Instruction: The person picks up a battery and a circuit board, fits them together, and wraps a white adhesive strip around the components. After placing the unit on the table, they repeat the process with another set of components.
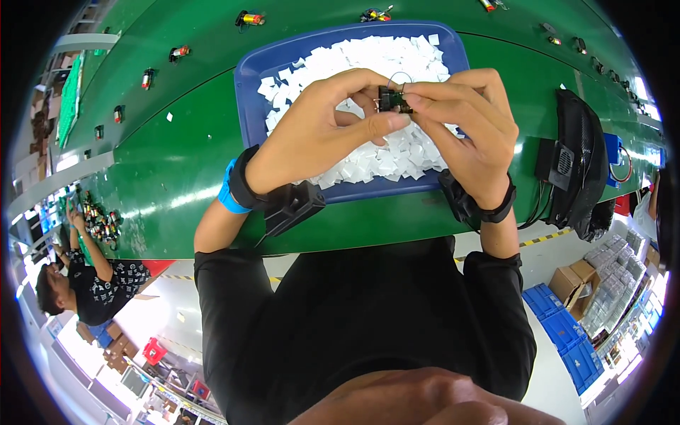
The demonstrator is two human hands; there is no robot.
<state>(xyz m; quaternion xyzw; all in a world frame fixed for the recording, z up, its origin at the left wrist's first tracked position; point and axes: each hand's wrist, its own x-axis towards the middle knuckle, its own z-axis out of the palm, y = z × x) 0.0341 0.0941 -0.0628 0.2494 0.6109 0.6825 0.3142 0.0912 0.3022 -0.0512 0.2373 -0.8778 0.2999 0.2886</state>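
Above a blue tray (243,106) heaped with small white square pieces (379,159), both my hands meet at a small dark electronic part (391,100). A thin wire loops up from its top. My left hand (322,131) is closed around the part's left side, with thumb and fingers against it. From the right, my right hand (471,120) pinches the same part with thumb and fingertips. The fingers partly cover it, so its exact kind cannot be told. Black straps circle both wrists, each with a dark box-like device, and a blue band is on the left one.
Several small red-and-yellow wired components (251,19) are spaced along the green table (177,142). At right lie a black bag (577,156) and a black adapter-like box (554,163). On the left, another person (92,283) handles a pile of components (100,221). Blue crates (563,333) stand on the floor.
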